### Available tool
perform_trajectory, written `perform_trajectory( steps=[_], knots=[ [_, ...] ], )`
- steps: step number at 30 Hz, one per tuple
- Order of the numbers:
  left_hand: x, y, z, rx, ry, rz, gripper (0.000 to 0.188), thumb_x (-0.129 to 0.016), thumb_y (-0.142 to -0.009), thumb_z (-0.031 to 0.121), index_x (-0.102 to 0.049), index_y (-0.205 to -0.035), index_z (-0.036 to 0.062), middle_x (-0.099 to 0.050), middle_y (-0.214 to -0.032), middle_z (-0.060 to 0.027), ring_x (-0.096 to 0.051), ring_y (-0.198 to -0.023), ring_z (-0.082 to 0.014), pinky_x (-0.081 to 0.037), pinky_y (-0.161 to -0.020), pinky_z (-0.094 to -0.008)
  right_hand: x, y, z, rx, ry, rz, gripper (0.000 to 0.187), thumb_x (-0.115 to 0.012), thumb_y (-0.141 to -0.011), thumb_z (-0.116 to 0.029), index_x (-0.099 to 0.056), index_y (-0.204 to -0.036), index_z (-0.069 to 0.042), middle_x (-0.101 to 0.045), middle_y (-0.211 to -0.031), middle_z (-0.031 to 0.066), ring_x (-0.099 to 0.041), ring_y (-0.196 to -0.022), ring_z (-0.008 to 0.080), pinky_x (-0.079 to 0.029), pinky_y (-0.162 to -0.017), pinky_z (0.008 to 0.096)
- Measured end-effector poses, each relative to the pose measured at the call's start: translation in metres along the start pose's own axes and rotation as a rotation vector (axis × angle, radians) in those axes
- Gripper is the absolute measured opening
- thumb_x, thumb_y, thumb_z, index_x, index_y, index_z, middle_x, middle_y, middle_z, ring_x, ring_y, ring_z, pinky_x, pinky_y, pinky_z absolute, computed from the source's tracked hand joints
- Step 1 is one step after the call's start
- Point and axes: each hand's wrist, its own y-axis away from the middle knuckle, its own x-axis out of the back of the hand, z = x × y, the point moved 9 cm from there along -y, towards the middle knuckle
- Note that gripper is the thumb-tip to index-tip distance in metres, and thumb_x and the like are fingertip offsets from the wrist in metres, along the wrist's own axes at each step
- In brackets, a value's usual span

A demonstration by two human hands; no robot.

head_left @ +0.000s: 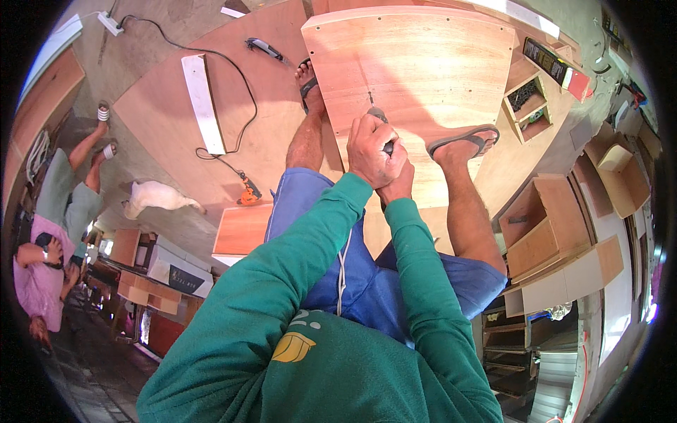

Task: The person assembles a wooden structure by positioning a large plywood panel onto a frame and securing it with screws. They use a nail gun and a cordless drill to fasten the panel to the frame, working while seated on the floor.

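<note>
Both my hands close together round a dark-handled tool [378, 113] with a thin shaft, like a screwdriver; most of it is hidden by my fingers. My left hand [368, 151] wraps it from above. Tucked against and partly behind it, my right hand [399, 185] is closed too. The shaft points at the upper middle of a pale wooden panel [437, 70], where a small dark mark lies by its tip. Small dark dots run along the panel's far edge. My sandalled right foot [458, 144] rests on the panel; my left foot [310, 81] stands beside it.
On the brown board at left lie a white strip [203, 106], a black-and-grey tool [264, 49], a black cord [243, 77] and an orange drill [249, 190]. A divided wooden box [525, 106] holds small dark pieces. A white animal [159, 197] lies near another person [53, 261].
</note>
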Motion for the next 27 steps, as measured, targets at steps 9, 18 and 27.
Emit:
perform_trajectory(
  steps=[9, 18, 27],
  knots=[
    [-0.001, 0.001, -0.005, 0.045, -0.005, -0.023, 0.012, -0.077, -0.074, 0.012, -0.067, -0.077, 0.0074, -0.059, -0.09, -0.0129, -0.056, -0.088, -0.0341, -0.048, -0.078, -0.0448, 0.002, -0.002, -0.005, 0.001, 0.036, -0.019, 0.044, -0.076, -0.093, -0.037, -0.068, -0.121, -0.004, -0.076, -0.107, 0.0278, -0.073, -0.102, 0.0489, -0.059, -0.085, 0.0518],
    [-0.002, 0.001, -0.006, 0.046, 0.001, -0.016, 0.011, -0.076, -0.074, 0.009, -0.065, -0.076, 0.0069, -0.059, -0.091, -0.0129, -0.056, -0.088, -0.0337, -0.047, -0.078, -0.0444, -0.003, -0.004, 0.003, -0.035, 0.008, -0.036, 0.047, -0.076, -0.093, -0.039, -0.069, -0.124, -0.005, -0.076, -0.108, 0.0288, -0.074, -0.104, 0.0485, -0.059, -0.086, 0.0518],
    [-0.001, 0.001, -0.009, 0.048, 0.019, -0.011, 0.012, -0.076, -0.075, 0.008, -0.065, -0.077, 0.007, -0.058, -0.09, -0.013, -0.055, -0.088, -0.034, -0.046, -0.08, -0.0452, -0.006, -0.006, 0.007, -0.027, 0.025, -0.053, 0.049, -0.079, -0.09, -0.037, -0.067, -0.128, -0.007, -0.077, -0.107, 0.0276, -0.074, -0.103, 0.0497, -0.059, -0.086, 0.053]
  ],
)
